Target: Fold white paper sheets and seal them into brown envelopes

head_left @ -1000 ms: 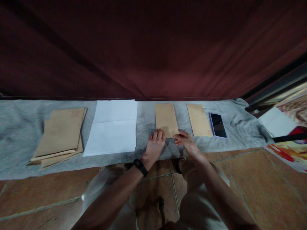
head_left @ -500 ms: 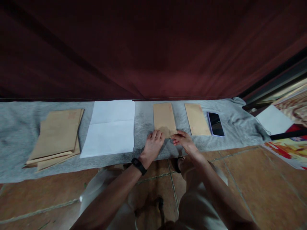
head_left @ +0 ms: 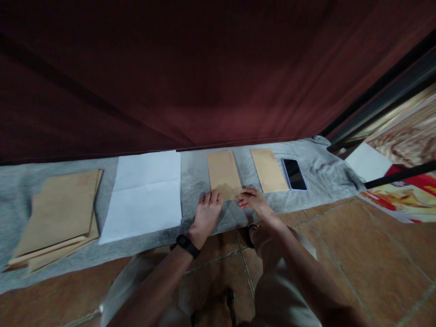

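A brown paper envelope (head_left: pixel 225 171) lies flat in front of me, its near edge toward my body. My left hand (head_left: pixel 208 210), with a black band on the wrist, has its curled fingers on the near left corner. At the near right corner, my right hand (head_left: pixel 251 200) pinches the edge between thumb and fingers. A second brown envelope (head_left: pixel 269 170) rests to the right, apart from my hand. Sheets of white paper (head_left: pixel 145 200) with a crease across the middle lie to the left.
A stack of brown envelopes (head_left: pixel 61 211) is at the far left. A phone (head_left: pixel 294 174) lies right of the second envelope. Everything sits on a narrow surface covered with grey cloth (head_left: pixel 327 175), against a dark red curtain (head_left: pixel 204 91). Tiled floor (head_left: pixel 344 240) shows below.
The view has turned slightly, so the things on the cloth appear farther left and tilted. Both hands stay at the near corners of the same envelope, with little other movement.
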Available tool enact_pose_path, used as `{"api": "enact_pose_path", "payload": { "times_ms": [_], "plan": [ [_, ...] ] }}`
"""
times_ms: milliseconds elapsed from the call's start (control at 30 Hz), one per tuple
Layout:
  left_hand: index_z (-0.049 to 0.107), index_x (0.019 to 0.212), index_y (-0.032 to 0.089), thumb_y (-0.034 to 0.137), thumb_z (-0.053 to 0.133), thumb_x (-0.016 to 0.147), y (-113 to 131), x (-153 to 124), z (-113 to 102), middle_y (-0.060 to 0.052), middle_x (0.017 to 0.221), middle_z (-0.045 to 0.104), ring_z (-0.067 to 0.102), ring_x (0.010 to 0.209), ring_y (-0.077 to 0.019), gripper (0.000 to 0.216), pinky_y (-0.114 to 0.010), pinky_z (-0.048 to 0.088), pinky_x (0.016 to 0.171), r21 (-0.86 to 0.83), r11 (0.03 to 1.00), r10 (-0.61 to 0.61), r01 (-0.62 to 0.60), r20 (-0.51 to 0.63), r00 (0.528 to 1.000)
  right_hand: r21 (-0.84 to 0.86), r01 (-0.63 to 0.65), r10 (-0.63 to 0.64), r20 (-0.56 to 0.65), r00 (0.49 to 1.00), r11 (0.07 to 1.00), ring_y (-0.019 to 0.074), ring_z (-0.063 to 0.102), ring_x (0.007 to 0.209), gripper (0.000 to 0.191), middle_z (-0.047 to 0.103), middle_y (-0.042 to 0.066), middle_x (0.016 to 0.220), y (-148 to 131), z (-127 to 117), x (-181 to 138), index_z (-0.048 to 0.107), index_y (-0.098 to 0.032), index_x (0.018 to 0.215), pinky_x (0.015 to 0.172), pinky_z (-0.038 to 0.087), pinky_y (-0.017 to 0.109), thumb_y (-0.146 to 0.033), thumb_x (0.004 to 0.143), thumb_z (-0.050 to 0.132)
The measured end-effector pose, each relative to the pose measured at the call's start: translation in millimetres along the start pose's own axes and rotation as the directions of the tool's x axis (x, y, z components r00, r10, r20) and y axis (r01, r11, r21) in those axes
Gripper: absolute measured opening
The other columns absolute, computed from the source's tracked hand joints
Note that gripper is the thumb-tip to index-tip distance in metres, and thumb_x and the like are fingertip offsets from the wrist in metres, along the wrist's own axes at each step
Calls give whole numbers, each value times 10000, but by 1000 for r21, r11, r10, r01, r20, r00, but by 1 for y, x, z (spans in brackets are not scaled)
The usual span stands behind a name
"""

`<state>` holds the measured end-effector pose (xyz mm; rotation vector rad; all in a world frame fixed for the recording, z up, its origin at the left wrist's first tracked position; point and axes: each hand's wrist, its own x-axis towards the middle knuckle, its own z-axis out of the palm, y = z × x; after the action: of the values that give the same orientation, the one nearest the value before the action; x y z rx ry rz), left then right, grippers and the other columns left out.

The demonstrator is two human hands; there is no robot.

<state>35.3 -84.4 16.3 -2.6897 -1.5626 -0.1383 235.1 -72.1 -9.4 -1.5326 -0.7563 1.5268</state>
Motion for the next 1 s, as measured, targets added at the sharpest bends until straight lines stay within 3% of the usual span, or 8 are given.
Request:
{"api": "enact_pose_path", "payload": {
  "times_ms": [400, 567, 1000],
  "plan": [
    [655, 1015, 146, 5, 461, 899, -3, -1, 3, -119, 1022, 661, 596, 970, -283, 266, -395, 460, 844, 50, 998, 34, -30, -66, 997, -13, -16, 16, -18, 1000, 1000, 108, 608, 454, 48, 702, 7, 602, -2, 0, 2, 650, -175, 797, 468, 543, 204, -181, 782, 696],
    [634, 1125, 119, 41, 462, 921, 0, 1, 7, -144, 1102, 644, 577, 984, -286, 278, -407, 452, 852, 63, 995, 79, -72, -121, 989, -21, -13, 12, -33, 999, 1000, 106, 605, 458, 57, 708, 9, 611, -2, 3, 2, 650, -176, 813, 457, 529, 196, -193, 782, 694],
    [641, 1038, 139, 46, 491, 911, 12, 10, 9, -101, 989, 635, 577, 991, -266, 218, -387, 472, 871, 26, 983, 184, -182, -87, 979, -78, -21, 21, 4, 1000, 997, 104, 580, 448, 93, 679, -12, 586, 3, 8, 5, 609, -197, 752, 442, 478, 194, -249, 780, 681]
  ]
}}
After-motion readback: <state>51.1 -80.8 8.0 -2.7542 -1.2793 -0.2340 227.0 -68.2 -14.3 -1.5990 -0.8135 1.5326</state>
